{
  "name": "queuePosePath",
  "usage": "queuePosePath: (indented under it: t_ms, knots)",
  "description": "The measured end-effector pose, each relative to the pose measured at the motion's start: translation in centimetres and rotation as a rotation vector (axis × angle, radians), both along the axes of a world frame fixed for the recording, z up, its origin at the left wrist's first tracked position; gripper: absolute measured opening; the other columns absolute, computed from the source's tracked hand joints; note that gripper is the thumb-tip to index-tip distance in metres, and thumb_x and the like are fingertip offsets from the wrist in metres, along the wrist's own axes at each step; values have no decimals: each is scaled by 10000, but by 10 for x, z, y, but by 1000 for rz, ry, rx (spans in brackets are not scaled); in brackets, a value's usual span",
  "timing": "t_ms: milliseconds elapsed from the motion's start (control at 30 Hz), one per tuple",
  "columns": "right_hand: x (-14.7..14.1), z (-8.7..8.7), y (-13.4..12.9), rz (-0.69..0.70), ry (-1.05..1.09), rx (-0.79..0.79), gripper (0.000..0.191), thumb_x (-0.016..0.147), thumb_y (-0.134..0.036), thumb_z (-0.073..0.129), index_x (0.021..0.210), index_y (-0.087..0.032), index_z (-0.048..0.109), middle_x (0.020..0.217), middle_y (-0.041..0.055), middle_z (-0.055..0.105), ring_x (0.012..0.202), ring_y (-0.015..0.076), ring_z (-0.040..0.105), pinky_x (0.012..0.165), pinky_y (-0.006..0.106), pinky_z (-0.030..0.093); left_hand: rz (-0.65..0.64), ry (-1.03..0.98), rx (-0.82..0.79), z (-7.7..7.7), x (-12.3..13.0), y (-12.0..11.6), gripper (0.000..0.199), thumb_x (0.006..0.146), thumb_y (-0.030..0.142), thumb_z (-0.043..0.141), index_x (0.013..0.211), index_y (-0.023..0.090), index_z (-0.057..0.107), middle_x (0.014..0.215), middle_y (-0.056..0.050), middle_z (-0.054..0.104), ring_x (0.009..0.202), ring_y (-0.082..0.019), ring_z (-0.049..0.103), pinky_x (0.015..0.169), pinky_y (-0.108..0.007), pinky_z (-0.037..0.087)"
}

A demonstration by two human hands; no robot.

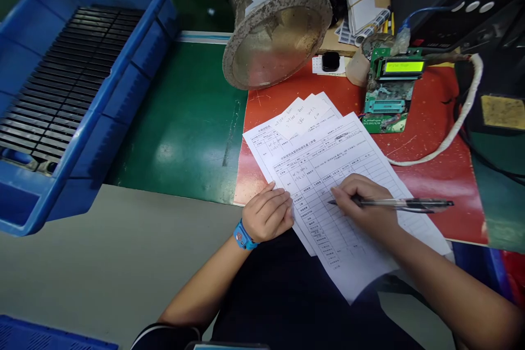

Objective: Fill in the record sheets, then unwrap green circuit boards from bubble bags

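Observation:
My right hand (pixel 365 205) is closed on a pen (pixel 406 204), its tip at the printed form (pixel 340 186). My left hand (pixel 268 212), with a blue watch (pixel 245 235) on the wrist, rests at the form's left edge with its fingers curled; whether anything is under them is hidden. A second sheet (pixel 262 145) lies partly under the form, and small handwritten slips (pixel 303 115) lie across the top of the papers. The form's lower end hangs over the table's front edge.
A blue crate (pixel 100 115) with a row of dark strips stands at the left. A fume hood (pixel 279 38) hangs behind the papers. On the red mat (pixel 443 175) sit a green circuit board (pixel 388 90) with a lit display and a white cable (pixel 459 126). A black watch (pixel 330 61) lies behind.

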State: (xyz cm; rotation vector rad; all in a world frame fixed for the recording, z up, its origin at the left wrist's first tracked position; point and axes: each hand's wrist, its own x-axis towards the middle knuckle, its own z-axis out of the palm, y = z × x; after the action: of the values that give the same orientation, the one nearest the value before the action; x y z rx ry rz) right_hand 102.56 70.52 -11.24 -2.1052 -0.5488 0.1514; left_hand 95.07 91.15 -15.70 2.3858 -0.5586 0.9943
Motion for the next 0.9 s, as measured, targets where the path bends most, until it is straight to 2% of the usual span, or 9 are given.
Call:
queuePosePath:
  t_ms: [667, 900]
  knots:
    - [-1, -1, 2, -43, -92, -8, 303, 756, -136, 579, 539, -167, 370, 561, -17, 423, 526, 74, 402, 484, 242, 345, 7, 23, 13, 2, 0, 0, 124, 689, 105, 609, 809, 133, 621, 771, -44, 689, 774, -163, 656, 806, -363, 578]
    - [-10, 0, -9, -18, -25, 37, 276, 754, -123, 581, 554, -168, 397, 563, -23, 437, 518, 68, 420, 471, 232, 354, 2, 29, 27, 3, 1, 0, 137, 680, 97, 612, 813, 128, 624, 770, -41, 689, 773, -160, 654, 817, -357, 572]
